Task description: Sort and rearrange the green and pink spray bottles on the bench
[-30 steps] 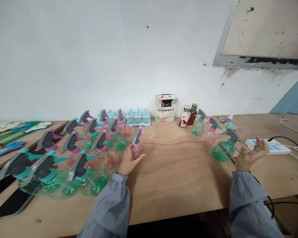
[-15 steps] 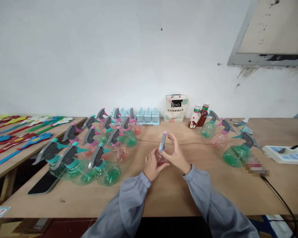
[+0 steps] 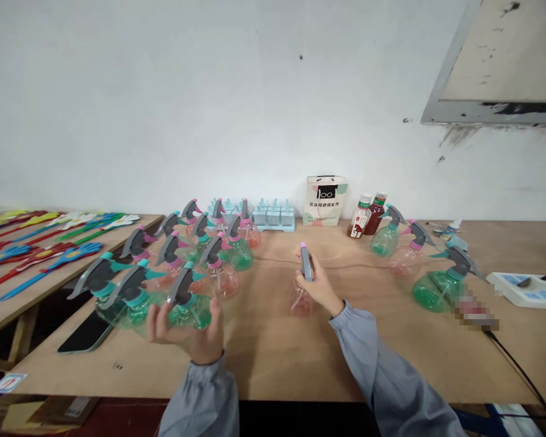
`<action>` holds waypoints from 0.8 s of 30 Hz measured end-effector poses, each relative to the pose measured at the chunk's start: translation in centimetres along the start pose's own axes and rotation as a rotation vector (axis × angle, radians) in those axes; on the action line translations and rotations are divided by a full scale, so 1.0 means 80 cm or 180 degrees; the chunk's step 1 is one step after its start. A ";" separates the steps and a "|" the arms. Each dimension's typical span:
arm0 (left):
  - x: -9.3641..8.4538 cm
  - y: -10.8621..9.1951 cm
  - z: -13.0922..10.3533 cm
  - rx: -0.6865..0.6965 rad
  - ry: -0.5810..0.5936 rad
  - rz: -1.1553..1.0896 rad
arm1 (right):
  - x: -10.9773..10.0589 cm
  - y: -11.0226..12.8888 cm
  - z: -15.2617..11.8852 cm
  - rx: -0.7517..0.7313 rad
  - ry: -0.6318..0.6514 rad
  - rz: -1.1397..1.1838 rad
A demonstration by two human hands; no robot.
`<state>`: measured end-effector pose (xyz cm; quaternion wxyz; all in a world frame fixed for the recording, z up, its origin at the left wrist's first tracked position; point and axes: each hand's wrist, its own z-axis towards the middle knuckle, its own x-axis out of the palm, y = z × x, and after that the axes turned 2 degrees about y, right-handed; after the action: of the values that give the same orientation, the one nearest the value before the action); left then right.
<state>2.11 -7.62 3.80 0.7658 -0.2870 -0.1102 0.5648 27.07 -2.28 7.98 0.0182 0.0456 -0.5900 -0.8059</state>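
Note:
My right hand [image 3: 319,285] is wrapped around the neck and grey trigger head of a pink spray bottle [image 3: 302,302], which stands upright at the middle of the table. My left hand [image 3: 193,337] is at the front of the left-hand group, its thumb and fingers apart around the near side of a green spray bottle [image 3: 192,311]; whether it touches the bottle I cannot tell. Close behind that hand stand more bottles, among them a pink-collared spray bottle [image 3: 222,280] and a teal-collared spray bottle [image 3: 139,306].
A phone [image 3: 85,334] lies at the left. Farther back are a light-blue popsicle mould [image 3: 275,218], a paper bag [image 3: 325,203] and two sauce bottles [image 3: 358,218]. Several spray bottles, including a green one [image 3: 437,291], and a power strip [image 3: 525,290] are on the right.
My left hand has let go of the pink spray bottle and moved left to the green one. My right hand has closed around the pink bottle's neck and trigger.

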 end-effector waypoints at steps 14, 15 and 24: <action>0.036 0.005 -0.041 -0.0018 0.1743 -0.0182 | -0.050 0.008 0.026 0.0347 0.0431 0.0488; 0.049 -0.001 -0.039 0.0058 0.1911 -0.0311 | -0.055 0.010 0.028 0.0422 0.0579 0.0575; 0.191 -0.018 -0.023 0.0067 0.2134 -0.1420 | -0.080 0.019 0.052 0.0970 0.0477 0.1172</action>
<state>9.37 5.73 0.77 0.8661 -0.4164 0.0919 0.2609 32.98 1.73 10.98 0.2012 -0.0008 -0.7001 -0.6851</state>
